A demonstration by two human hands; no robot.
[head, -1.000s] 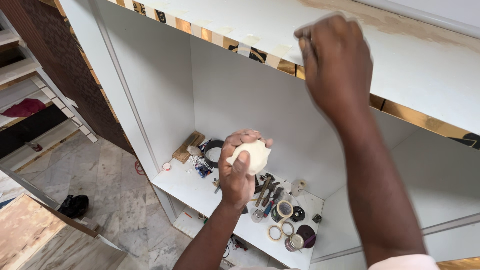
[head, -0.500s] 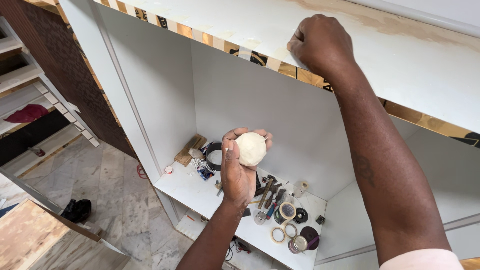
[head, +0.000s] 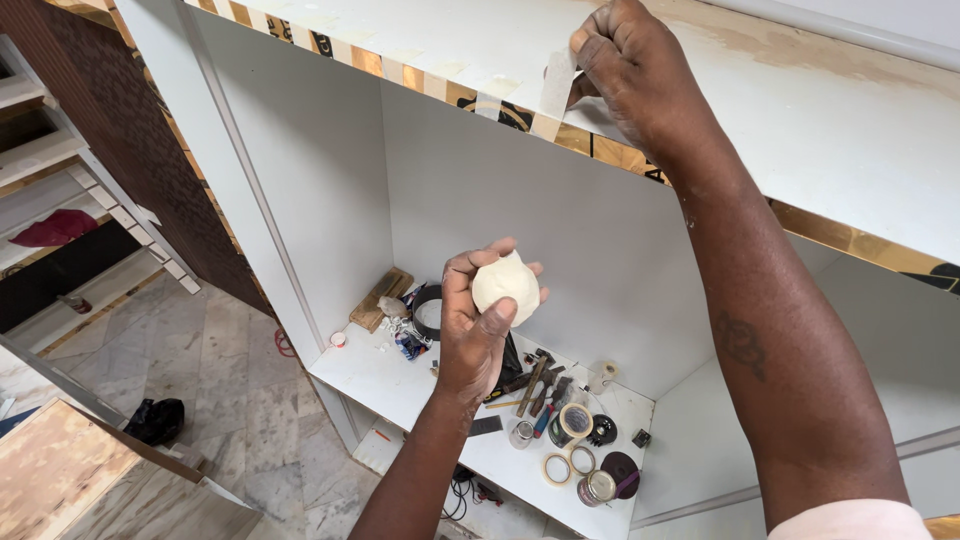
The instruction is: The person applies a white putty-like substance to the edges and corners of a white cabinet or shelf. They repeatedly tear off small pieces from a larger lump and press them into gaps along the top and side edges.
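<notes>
Peeling now, my right hand (head: 640, 75) pinches a masking-tape strip (head: 557, 82) up off the gold edge band (head: 600, 150), while my left hand (head: 480, 325) stays clamped on the wadded tape ball (head: 505, 283).

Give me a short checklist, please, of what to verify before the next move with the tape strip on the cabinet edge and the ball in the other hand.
1. Right hand has the tape strip pinched between its fingertips: ok.
2. Strip lifted partly clear of the gold cabinet edge: ok, its upper end is raised.
3. Strip coming away whole, no tear: cannot tell, the lower end is too small to judge.
4. Left hand grips the pale wadded ball securely: ok, fingers and thumb wrap it.
5. More tape pieces left along the edge: not ok, several pale patches remain.
6. Tools and tape rolls on the lower shelf lie below the hands: ok.
</notes>
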